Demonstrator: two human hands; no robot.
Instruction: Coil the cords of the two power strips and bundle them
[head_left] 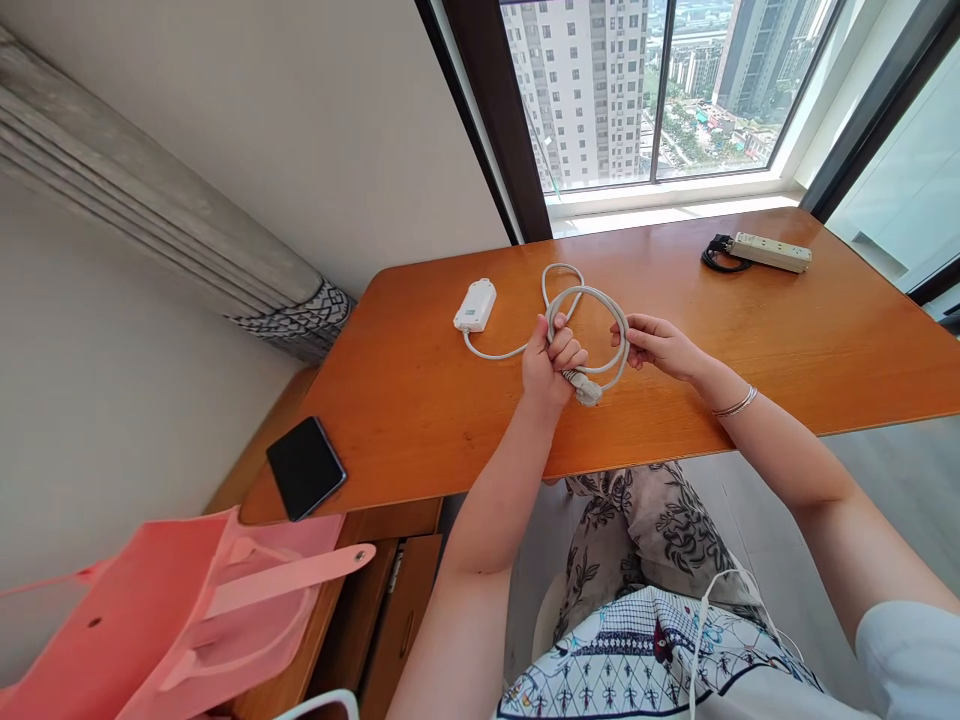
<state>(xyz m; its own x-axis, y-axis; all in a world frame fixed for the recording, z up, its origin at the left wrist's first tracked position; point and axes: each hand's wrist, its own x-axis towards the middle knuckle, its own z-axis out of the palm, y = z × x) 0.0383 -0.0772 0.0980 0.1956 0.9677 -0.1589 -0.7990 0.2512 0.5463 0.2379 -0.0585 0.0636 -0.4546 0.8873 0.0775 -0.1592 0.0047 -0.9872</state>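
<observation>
My left hand (553,362) is closed around a coiled white power cord (589,293) above the desk. Below that fist hangs the cord's white plug (587,388). On the far side of the loop, my right hand (657,345) pinches the cord between thumb and fingers. From the coil the cord runs left across the desktop to a white power strip (475,306), which lies on the wood. A second small loop of the cord rests behind the coil.
The brown wooden desk (405,420) stands against a window. At the back right lies a beige power strip (772,252) with a black cord (724,254). A dark tablet (306,467) sits at the left edge, near a pink bag (225,620).
</observation>
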